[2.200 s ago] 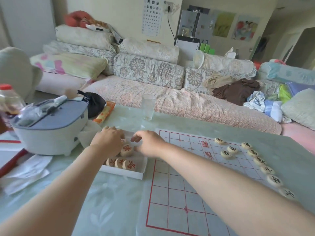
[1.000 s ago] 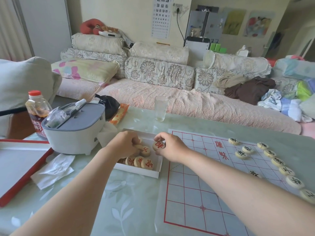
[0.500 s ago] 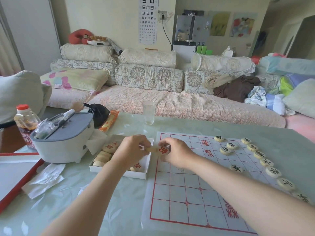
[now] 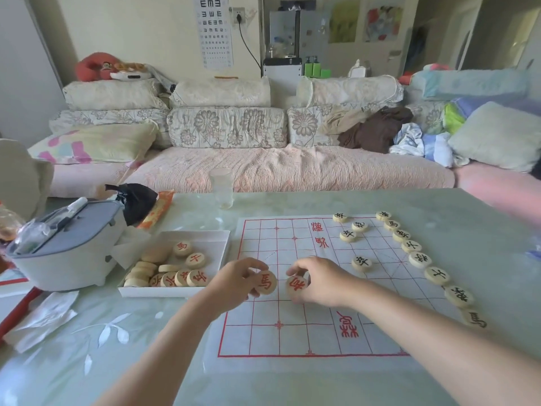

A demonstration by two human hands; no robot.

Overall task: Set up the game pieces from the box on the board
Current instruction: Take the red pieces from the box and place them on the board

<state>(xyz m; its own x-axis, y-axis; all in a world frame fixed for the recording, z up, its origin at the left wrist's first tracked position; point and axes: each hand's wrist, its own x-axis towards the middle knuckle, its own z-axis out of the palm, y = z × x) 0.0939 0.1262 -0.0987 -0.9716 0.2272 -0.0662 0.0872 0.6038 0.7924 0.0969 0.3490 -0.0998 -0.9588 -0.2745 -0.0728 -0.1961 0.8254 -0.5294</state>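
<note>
On the counter (image 4: 87, 370) below my head camera, the paper board (image 4: 292, 332) with its red grid lies flat, and both hands are over its left part. My left hand (image 4: 234, 281) grips a round wooden piece with a red character (image 4: 267, 282), fingers curled round its edge, its face turned up toward the camera. My right hand (image 4: 325, 281) pinches a second red-marked piece (image 4: 296, 285) between thumb and fingertips, tilted, just beside the first. I cannot tell from here whether either piece touches the board.

The white box (image 4: 216, 238) sits just left of the board, its right wall close to the board's edge. Loose red pieces (image 4: 193, 260) lie heaped in its near-left part, some face up, some standing on edge along the near wall.

Black-marked pieces (image 4: 420, 259) stand in a row down the board's right edge, from the far corner to the near side. Four more black ones (image 4: 361, 263) sit further in on the grid.

Left of the box stands a white appliance with a grey lid (image 4: 67, 253), with crumpled tissue (image 4: 44, 315) in front of it. A clear drinking glass (image 4: 221, 187) stands upright at the counter's far edge, with a sofa (image 4: 292, 168) behind it.
</note>
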